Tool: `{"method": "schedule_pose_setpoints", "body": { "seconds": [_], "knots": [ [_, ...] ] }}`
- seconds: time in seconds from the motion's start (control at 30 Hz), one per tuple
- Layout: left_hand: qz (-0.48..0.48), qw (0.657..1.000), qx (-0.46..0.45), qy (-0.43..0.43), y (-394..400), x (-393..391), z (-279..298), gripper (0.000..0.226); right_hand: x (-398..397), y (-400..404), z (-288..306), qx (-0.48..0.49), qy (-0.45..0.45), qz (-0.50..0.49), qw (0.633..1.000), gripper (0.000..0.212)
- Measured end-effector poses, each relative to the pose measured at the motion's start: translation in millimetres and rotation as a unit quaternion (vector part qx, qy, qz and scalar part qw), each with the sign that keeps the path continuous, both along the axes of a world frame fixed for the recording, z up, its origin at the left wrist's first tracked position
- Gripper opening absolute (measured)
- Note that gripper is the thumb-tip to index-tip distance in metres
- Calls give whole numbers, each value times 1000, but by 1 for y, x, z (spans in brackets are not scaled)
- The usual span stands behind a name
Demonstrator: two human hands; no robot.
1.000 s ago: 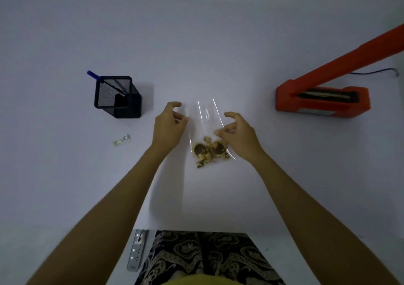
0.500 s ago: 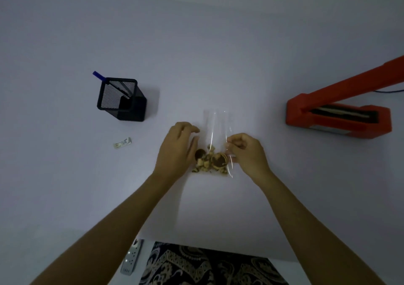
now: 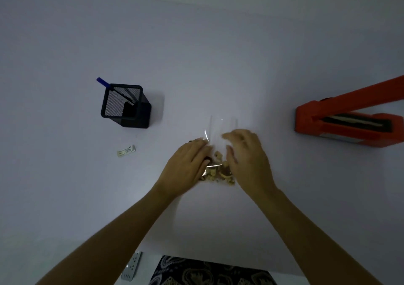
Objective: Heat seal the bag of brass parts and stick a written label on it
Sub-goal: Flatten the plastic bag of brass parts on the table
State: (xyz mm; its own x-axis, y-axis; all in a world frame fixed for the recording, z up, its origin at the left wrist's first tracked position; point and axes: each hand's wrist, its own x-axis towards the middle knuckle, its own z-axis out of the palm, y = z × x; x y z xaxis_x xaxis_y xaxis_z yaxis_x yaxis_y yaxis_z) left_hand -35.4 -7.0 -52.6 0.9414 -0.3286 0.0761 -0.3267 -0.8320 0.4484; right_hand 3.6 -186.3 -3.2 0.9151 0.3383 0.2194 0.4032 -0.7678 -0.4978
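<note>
Reaching in from the bottom of the frame, both forearms are converging on the clear bag [image 3: 220, 131] lying on the white table [image 3: 65, 197] just right of centre. The left hand [image 3: 185, 164] is resting on the bag's left edge with fingers fairly straight; the right hand [image 3: 247, 156] is blurred over the right side, fingers loosely extended, and I cannot tell whether it is pinching the film. The brass parts [image 3: 218, 171] are sitting bunched at the bag's near end, between the two hands. Judging by the look, the film is thin, limp and slippery, while the parts are making the near end heavy, so taking hold by the empty far end with the load hanging below seems wisest. Further off, a small paper label [image 3: 126, 150] is lying at left, a black mesh pen holder [image 3: 125, 105] with a blue pen [image 3: 102, 82] is standing at upper left, and the orange heat sealer [image 3: 349, 125] is sitting, arm raised, at the right edge.
</note>
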Motion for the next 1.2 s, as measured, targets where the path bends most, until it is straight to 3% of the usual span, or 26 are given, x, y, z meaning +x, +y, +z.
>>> {"method": "schedule_pose_setpoints", "body": {
  "seconds": [0.1,0.17,0.4,0.6,0.73,0.9,1.2],
  "knots": [
    [1,1000,-18,-8,0,2,-3,37,5,11,-9,1,22,130,991,18],
    [15,1000,-17,-16,1,-1,-8,39,11,12,-17,-18,31,161,986,18],
    [44,998,-3,-51,-1,-7,-21,35,9,12,-36,-17,38,146,988,19],
    [35,996,-57,-67,2,-7,-27,32,12,17,-34,12,123,119,985,22],
    [-8,996,-44,-79,6,-9,-28,32,23,24,-35,-49,152,114,981,20],
    [-6,998,-24,-51,5,-9,-27,34,37,25,-32,-160,89,163,969,47],
    [4,1000,2,8,3,-6,-23,45,70,18,-30,-223,35,160,961,56]
  ]
}}
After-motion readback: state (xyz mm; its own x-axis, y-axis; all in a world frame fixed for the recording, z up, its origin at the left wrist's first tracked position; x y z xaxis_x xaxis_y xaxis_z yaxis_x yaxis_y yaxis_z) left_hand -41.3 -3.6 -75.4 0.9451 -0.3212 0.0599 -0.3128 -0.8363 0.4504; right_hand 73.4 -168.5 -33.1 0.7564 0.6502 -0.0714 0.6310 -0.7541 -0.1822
